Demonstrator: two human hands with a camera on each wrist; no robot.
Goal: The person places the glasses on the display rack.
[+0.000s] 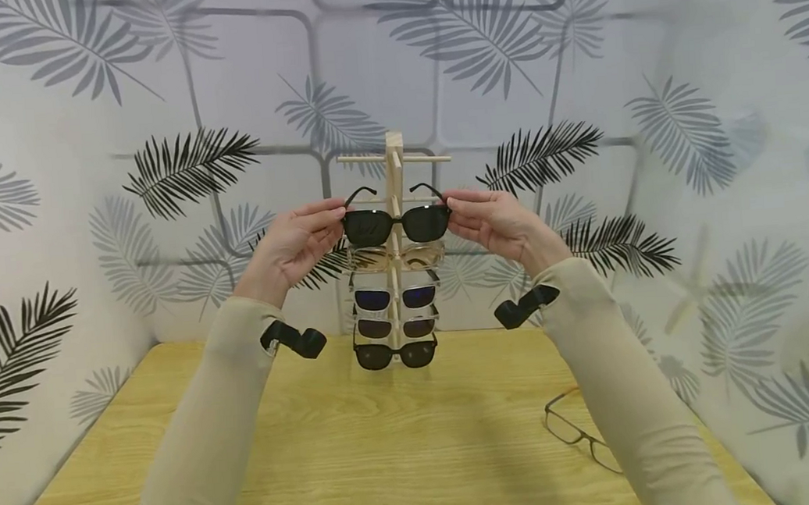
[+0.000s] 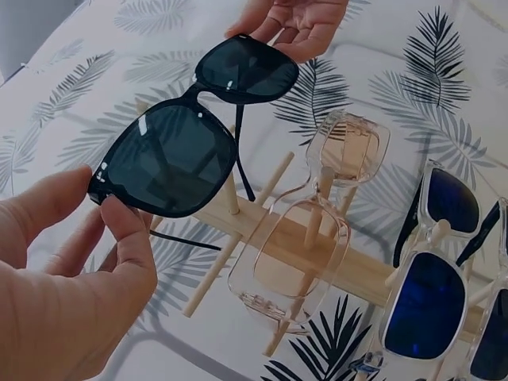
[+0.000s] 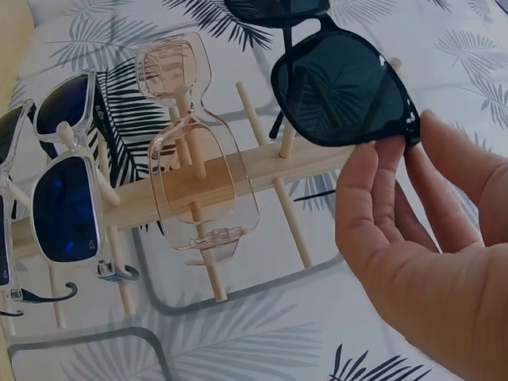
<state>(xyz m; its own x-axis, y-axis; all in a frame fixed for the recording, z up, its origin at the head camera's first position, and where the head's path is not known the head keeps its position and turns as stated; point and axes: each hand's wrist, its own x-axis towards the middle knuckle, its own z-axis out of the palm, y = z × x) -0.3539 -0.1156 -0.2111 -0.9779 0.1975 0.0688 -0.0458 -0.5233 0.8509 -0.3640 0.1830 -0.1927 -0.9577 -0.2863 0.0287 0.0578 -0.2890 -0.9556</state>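
Observation:
Black sunglasses (image 1: 425, 224) with dark lenses are held level between both hands, in front of the upper part of a wooden display stand (image 1: 394, 145). My left hand (image 1: 298, 240) pinches one outer corner of the frame between thumb and fingers. At the opposite corner my right hand (image 1: 490, 223) pinches the frame the same way. The temples point back toward the stand. In the wrist views a gap shows between the sunglasses and the stand's beam (image 2: 357, 274). Just below them hang clear peach-tinted glasses (image 3: 202, 178) on a peg.
Lower on the stand hang clear-framed sunglasses with blue lenses (image 1: 372, 299), another clear-framed pair (image 1: 375, 330) and black sunglasses (image 1: 374, 356). Thin-framed eyeglasses (image 1: 579, 434) lie on the wooden table (image 1: 362, 459) near the right forearm. A leaf-patterned wall backdrop (image 1: 377, 66) stands behind.

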